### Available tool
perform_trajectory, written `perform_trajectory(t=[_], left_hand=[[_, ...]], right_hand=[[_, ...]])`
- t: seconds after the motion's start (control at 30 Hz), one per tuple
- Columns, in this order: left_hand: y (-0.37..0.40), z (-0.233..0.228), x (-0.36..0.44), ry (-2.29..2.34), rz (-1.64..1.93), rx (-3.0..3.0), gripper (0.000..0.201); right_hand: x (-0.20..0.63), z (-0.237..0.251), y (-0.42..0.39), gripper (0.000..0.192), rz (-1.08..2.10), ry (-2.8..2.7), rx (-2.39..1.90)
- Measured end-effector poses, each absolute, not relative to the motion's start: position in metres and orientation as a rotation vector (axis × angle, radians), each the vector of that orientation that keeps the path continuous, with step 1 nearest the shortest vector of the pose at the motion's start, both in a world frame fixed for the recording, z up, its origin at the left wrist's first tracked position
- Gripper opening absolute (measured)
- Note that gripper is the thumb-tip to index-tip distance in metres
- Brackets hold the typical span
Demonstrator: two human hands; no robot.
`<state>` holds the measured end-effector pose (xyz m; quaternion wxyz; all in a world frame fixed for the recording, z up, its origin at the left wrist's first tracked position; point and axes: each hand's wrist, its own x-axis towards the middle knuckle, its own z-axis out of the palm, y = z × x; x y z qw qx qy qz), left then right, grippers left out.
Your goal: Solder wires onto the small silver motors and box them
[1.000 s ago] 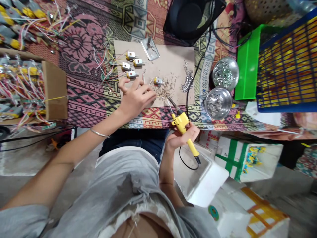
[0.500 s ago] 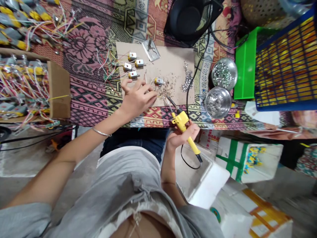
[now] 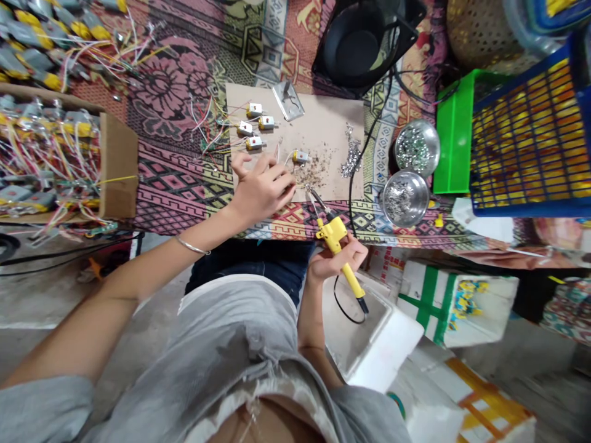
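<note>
Right hand (image 3: 336, 257): fingers wrapped around the yellow soldering iron (image 3: 334, 236), its metal tip aimed at the near edge of the cardboard sheet (image 3: 323, 126).
Left hand (image 3: 262, 187): resting palm-down on the cardboard sheet, fingers loosely curled; whether they pinch a wire I cannot tell.
Small motor (image 3: 300, 157): lies on the sheet just beyond the left fingertips, beside solder crumbs.
Other motors (image 3: 255, 127): four in a cluster at the sheet's far left, wires trailing.
Steel bowls (image 3: 406, 198): two to the right, on the patterned cloth (image 3: 166, 98).
Cardboard box (image 3: 117, 166): far left, full of wired motors.
</note>
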<state>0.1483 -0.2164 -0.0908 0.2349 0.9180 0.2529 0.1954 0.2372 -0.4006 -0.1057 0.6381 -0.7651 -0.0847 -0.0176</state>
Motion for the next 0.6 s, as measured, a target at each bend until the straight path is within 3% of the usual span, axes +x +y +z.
perform_trajectory(t=[0.1,0.6], left_hand=[[-0.2172,-0.0927,0.1492,0.678,0.538,2.52,0.017],[-0.2174,-0.0889,0.1494,0.682,0.496,2.572,0.019]], right_hand=[[0.2358,-0.1094,-0.398,0.032,-0.26,-0.1,-1.71],[0.2396,-0.1124,-0.3958,0.031,-0.257,-0.123,-1.701]])
